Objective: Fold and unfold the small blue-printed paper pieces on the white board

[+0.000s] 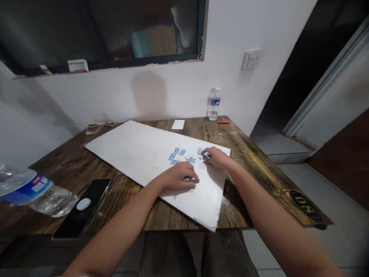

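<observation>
A white board (138, 150) lies at an angle on the wooden table. Several small pieces with blue striped marks (173, 156) are spread in a loose cluster on it. My left hand (177, 176) rests on the board below the cluster, thumb and fingers apart, over a small pale piece (190, 189) that shows partly beneath it. To its right, my right hand (216, 157) has its fingertips closed on a small blue-marked piece (205, 156). Another blue-striped piece (200, 151) lies just beyond those fingertips. The fingers hide part of what they touch.
A large plastic bottle (31, 188) lies at the left beside a black phone (86, 211) with a white disc on it. Along the back are a white cable (98, 126), a white card (178, 124), an upright water bottle (213, 105) and a red stick-like object (224, 122).
</observation>
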`<state>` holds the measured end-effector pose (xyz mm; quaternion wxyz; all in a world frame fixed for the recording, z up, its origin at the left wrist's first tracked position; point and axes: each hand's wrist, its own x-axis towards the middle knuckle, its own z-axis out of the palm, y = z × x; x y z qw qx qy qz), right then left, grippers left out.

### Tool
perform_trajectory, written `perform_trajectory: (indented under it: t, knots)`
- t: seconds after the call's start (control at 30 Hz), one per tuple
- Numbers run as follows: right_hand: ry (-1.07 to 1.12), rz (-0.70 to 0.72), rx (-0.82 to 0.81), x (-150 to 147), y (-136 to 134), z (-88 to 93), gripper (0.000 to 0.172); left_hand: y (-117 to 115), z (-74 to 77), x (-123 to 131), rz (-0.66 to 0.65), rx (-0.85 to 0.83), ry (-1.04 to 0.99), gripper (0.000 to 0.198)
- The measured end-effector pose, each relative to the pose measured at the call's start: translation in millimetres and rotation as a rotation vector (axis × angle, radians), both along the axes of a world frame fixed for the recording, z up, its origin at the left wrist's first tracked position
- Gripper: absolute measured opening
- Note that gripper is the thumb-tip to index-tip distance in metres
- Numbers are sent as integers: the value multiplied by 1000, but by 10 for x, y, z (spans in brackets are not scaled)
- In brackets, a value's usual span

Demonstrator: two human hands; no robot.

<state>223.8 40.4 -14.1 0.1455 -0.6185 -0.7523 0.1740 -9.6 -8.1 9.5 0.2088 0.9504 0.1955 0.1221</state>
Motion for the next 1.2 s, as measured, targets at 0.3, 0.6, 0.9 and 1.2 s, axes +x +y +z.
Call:
perform_trajectory:
  t: [0.3,0.6,0.9,1.2]
  knots:
    - [17,9,40,13,45,-68,36,-11,24,4,43,37,-24,19]
    - [67,15,35,-15,25,-17,22,112,-98,-26,763,97,-373,17]
    - [4,103,111,-72,-95,125,20,300,-265,-68,988,-434,-821,24]
    - [78,166,194,-113,-107,109,14,217,-219,16,960,-511,-752,21]
